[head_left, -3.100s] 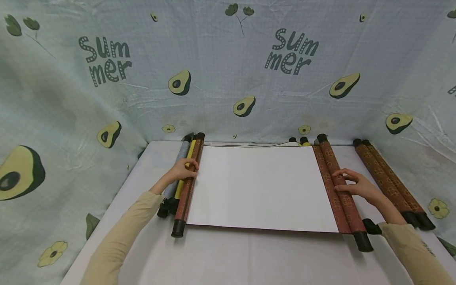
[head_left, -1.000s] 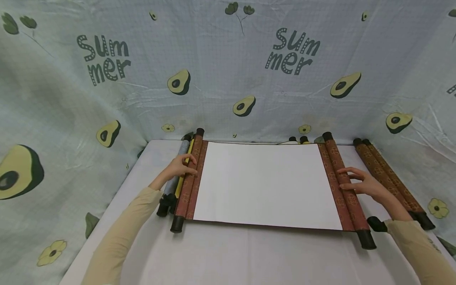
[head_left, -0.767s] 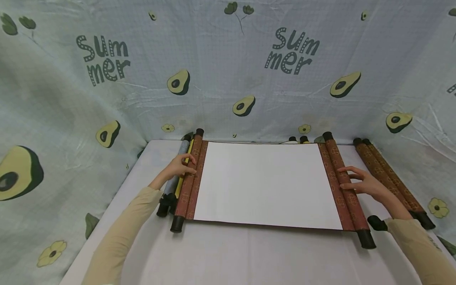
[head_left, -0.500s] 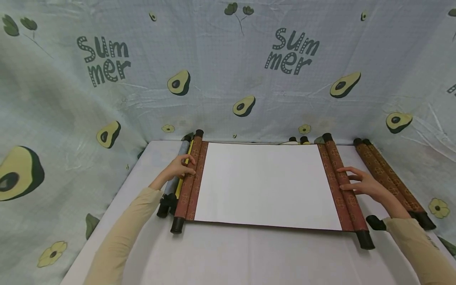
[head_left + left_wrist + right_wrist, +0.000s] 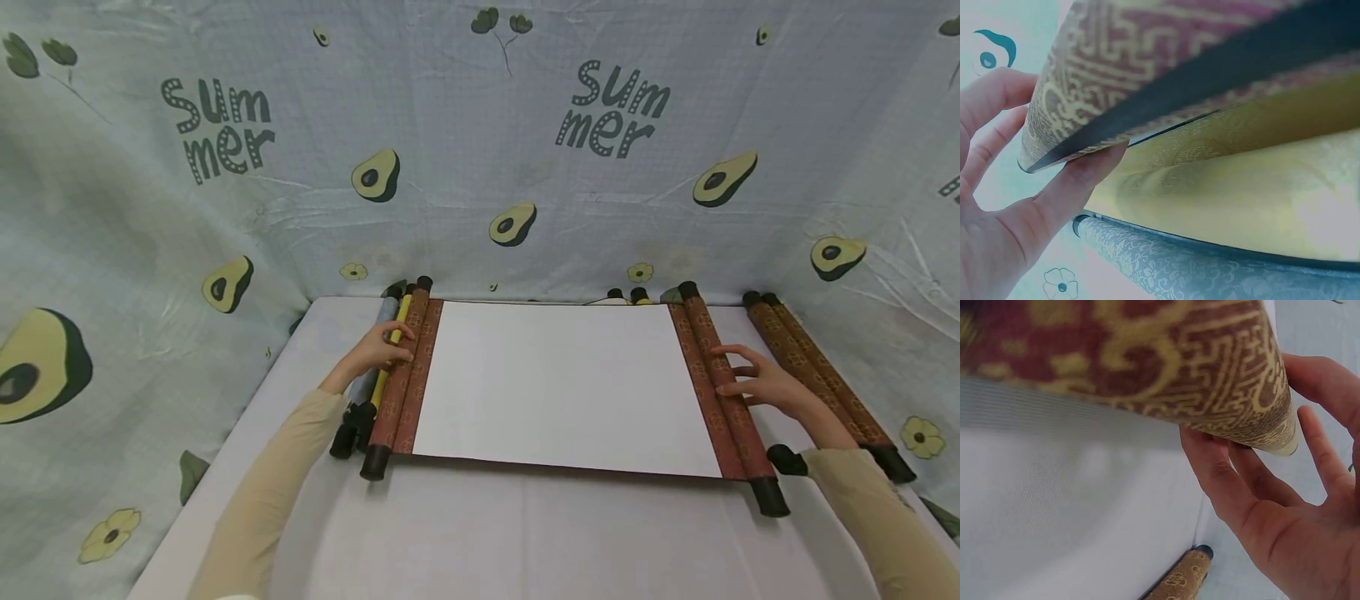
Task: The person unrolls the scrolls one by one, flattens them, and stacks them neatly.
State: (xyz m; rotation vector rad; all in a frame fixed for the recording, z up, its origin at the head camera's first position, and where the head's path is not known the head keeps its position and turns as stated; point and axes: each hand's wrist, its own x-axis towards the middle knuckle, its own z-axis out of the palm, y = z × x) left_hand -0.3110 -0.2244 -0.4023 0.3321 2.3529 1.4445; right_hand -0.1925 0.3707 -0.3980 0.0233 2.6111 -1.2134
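A hanging scroll with blank white paper [image 5: 562, 383] and reddish-brown patterned borders is stretched between my hands in the head view. My left hand [image 5: 375, 348] grips its left roller [image 5: 392, 387], thumb on one side and fingers on the other, as the left wrist view also shows. The right roller [image 5: 731, 408] is held by my right hand [image 5: 768, 385], its thumb and fingers round the patterned roll [image 5: 1229, 375] in the right wrist view. Black knobs cap the roller ends. A shadow lies below the scroll's front edge.
Left of the scroll lie a yellow scroll [image 5: 380, 388] and a grey-blue scroll [image 5: 364, 390]. Two brown patterned scrolls [image 5: 813, 367] rest along the right side of the white table [image 5: 525, 542]. Black knobs [image 5: 638, 295] poke out behind the paper. An avocado-print cloth [image 5: 450, 100] hangs behind.
Since the earliest frame, the left patterned border has come into view and the paper spans slightly wider. In the last half second the scroll's front edge has shifted a little away from me.
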